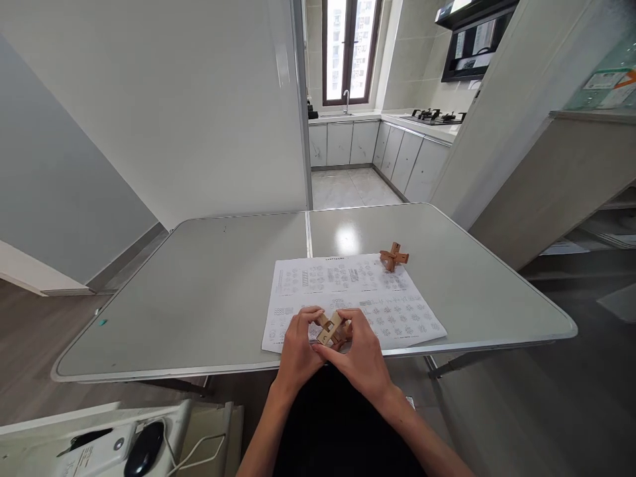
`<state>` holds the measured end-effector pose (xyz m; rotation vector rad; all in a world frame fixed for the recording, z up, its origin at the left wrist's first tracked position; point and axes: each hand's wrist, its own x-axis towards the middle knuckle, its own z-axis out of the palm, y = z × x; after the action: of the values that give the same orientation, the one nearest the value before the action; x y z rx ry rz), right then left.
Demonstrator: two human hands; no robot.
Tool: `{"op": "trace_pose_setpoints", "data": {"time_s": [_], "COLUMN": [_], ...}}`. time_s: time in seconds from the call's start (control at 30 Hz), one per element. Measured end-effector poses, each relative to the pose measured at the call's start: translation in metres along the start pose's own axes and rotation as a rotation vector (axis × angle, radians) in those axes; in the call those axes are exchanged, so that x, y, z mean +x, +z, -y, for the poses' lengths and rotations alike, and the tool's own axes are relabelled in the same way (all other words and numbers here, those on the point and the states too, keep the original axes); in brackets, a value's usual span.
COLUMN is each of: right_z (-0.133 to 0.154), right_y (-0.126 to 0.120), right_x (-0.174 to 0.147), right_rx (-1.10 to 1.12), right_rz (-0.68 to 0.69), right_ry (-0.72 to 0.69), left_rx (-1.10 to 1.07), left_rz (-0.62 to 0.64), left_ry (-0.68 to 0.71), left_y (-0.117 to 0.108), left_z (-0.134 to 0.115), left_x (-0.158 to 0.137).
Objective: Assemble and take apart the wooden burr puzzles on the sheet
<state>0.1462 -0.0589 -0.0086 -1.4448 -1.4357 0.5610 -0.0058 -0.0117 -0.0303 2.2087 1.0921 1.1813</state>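
Observation:
Both hands meet around a wooden interlocking puzzle (330,329) at the table's front edge, over the lower part of a printed sheet. Its pieces are pale wood, with some reddish-brown ones partly hidden behind the fingers. My left hand (299,348) is closed on its left side, and my right hand (362,358) grips it from the right. The sheet (298,291) lies on the table and carries rows of small diagrams. On the sheet's far right corner sits a brown wooden cross-shaped puzzle (394,257).
The grey folding table (223,285) has a metal rim and a seam across its middle. A small cabinet at lower left bears a black computer mouse (144,450) and a white cable (201,450). Shelves (561,179) stand on the right, and a kitchen counter (342,118) lies beyond the doorway.

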Motion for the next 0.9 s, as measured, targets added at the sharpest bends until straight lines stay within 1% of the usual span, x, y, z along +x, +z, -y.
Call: {"op": "trace_pose_setpoints", "data": {"time_s": [0.1,0.27,0.43,0.6,0.9], "right_z": [0.002,0.006,0.008,0.009,0.009], "right_y": [0.007,0.011,0.013,0.015,0.021], "right_x": [0.0,0.0,0.002,0.002,0.005], "right_rx": [-0.051,-0.112,-0.111,-0.095,-0.117], "right_rz": [-0.052,-0.062,-0.059,-0.055,-0.087], "right_ry": [-0.016,0.009,0.037,0.087,0.093], "left_rx": [0.011,0.022,0.02,0.011,0.013], "left_rz": [-0.033,-0.063,-0.071,-0.105,-0.102], "left_ry": [0.016,0.031,0.039,0.035,0.067], "left_y": [0.001,0.002,0.003,0.003,0.003], "left_z": [0.001,0.001,0.001,0.003,0.003], "left_x": [-0.002,-0.003,-0.003,-0.005,-0.005]}}
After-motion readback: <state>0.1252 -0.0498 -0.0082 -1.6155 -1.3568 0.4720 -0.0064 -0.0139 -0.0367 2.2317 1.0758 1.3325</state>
